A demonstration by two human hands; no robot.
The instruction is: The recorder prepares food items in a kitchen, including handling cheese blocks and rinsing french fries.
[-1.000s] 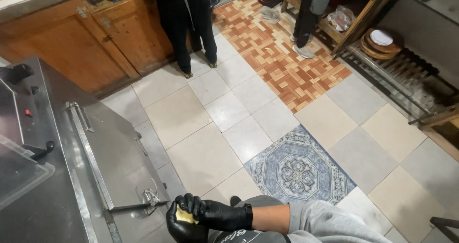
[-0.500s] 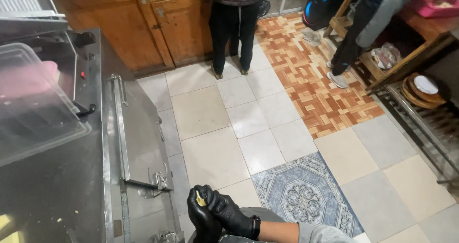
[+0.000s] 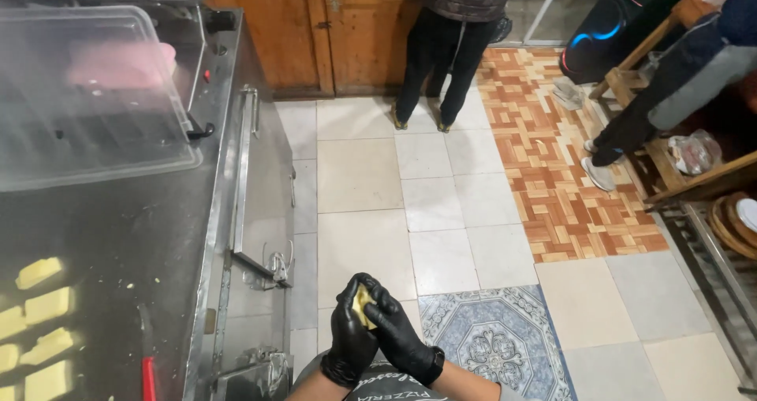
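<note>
Both my hands wear black gloves and meet in front of my body, low in the head view. My left hand [image 3: 349,339] cups a small yellow piece [image 3: 362,305] of soft food. My right hand [image 3: 398,334] presses over it from the right, with its fingers wrapped around the piece. Only a sliver of the yellow piece shows between the gloves. To my left, several similar yellow blocks [image 3: 39,322] lie on a steel counter [image 3: 158,235].
A clear plastic lidded tub [image 3: 87,93] sits on the counter's far end, and a red-handled tool [image 3: 148,369] lies near its edge. One person [image 3: 449,46] stands by wooden cabinets [image 3: 347,30]; another person [image 3: 670,93] is at the right. A black speaker [image 3: 607,30] stands beyond.
My view has swung left and down, bringing the counter and the yellow blocks into sight. Both gloved hands have stayed closed on the yellow piece and shifted slightly up.
</note>
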